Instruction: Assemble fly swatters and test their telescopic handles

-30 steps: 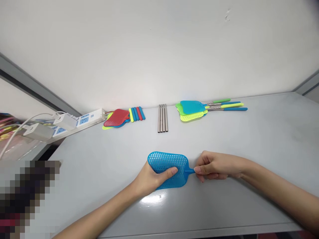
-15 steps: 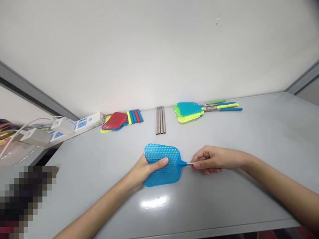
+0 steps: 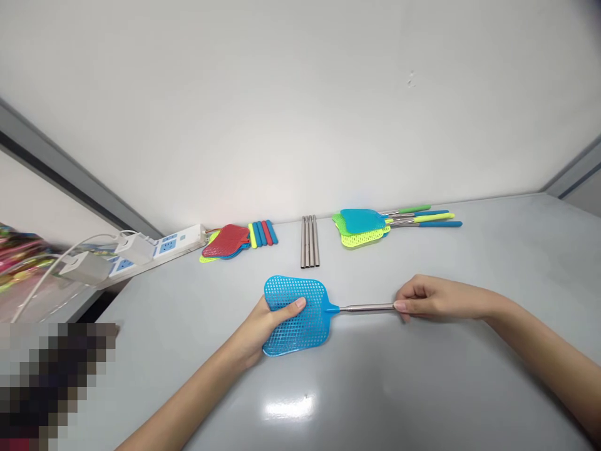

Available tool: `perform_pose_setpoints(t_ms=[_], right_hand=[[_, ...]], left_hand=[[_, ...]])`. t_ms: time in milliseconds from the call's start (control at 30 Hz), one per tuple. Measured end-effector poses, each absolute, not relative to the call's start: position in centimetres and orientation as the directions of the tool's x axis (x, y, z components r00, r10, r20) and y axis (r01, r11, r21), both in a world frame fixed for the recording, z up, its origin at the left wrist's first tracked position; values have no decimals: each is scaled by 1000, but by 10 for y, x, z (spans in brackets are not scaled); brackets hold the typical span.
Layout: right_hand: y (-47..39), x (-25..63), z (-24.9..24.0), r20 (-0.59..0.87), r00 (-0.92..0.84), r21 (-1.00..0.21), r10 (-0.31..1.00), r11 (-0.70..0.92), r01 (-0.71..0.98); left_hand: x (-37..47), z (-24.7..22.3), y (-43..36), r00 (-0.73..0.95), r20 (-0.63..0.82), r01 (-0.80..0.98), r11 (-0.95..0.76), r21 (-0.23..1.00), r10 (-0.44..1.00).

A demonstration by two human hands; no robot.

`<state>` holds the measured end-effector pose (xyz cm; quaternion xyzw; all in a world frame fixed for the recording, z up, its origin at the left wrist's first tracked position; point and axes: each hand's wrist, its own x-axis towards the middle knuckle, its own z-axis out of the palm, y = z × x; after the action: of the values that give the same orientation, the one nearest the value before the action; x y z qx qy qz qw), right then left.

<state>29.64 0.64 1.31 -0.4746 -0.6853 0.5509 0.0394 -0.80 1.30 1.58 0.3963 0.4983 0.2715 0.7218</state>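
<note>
The blue swatter head [image 3: 315,322] is a flat, rounded mesh panel with a tapered neck; a slim silver rod [image 3: 369,307] extends straight from the neck. Location: over the tabletop [image 3: 413,382]. The left hand [image 3: 258,326] clamps the panel, thumb on top. The right hand [image 3: 429,298] has its fingers pinching the silver rod's far end

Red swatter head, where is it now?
In the head view, the red swatter head lies left of centre near the wall, on top of other swatter heads, between the white power strip and the loose handles.
</note>
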Motion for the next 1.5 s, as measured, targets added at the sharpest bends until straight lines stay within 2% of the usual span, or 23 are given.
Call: perform_pose_setpoints(t_ms=[200, 567, 900, 1000, 1100, 1167, 1200, 1267, 1333, 1367, 1467, 1500], right_hand=[[7, 293, 6, -466, -568, -853, 679, -176, 491], [8, 291, 3, -422, -560, -888, 713, -202, 413], [8, 290, 0, -424, -550, -900, 720, -267, 345], [9, 290, -2, -414, -556, -910, 721, -320, 262], [11, 292, -7, -407, -562, -897, 720, -432, 98], [12, 294, -8, -385, -538, -867, 750, -494, -69], [12, 294, -7, -361, -517, -848, 776, -504, -164], [12, 295, -4, -290, -455, -812, 842, -468, -349], [11, 293, 1, -213, -389, -779, 896, -396, -487], [11, 292, 3, -183, -360, -767, 915, -362, -530], [9, 285, 6, -124, -310, -763, 943, -290, -577], [9, 283, 5, -111, -305, -769, 946, -276, -577]], left_hand=[[-10, 14, 13, 335, -501, -11, 534, 845, 798], [-8, 18, 12, 309, -483, -66, 526, 848, 819], [-7, 11, 13, 245, -416, -102, 450, 887, 876], [-14, 4, 24, 233, -350, -94, 379, 920, 907], [-25, -6, 41, 230, -165, -103, 192, 976, 959], [-32, -12, 51, 146, 31, 26, -35, 999, 989], [-35, -14, 55, 112, 117, 176, -135, 975, 987], [-37, -17, 61, 104, 279, 524, -291, 801, 955], [-36, -19, 63, 138, 333, 657, -337, 674, 933], [-34, -21, 63, 151, 338, 676, -347, 650, 929], [-28, -26, 69, 196, 351, 752, -370, 546, 916], [-27, -28, 72, 242, 352, 820, -385, 424, 904]])
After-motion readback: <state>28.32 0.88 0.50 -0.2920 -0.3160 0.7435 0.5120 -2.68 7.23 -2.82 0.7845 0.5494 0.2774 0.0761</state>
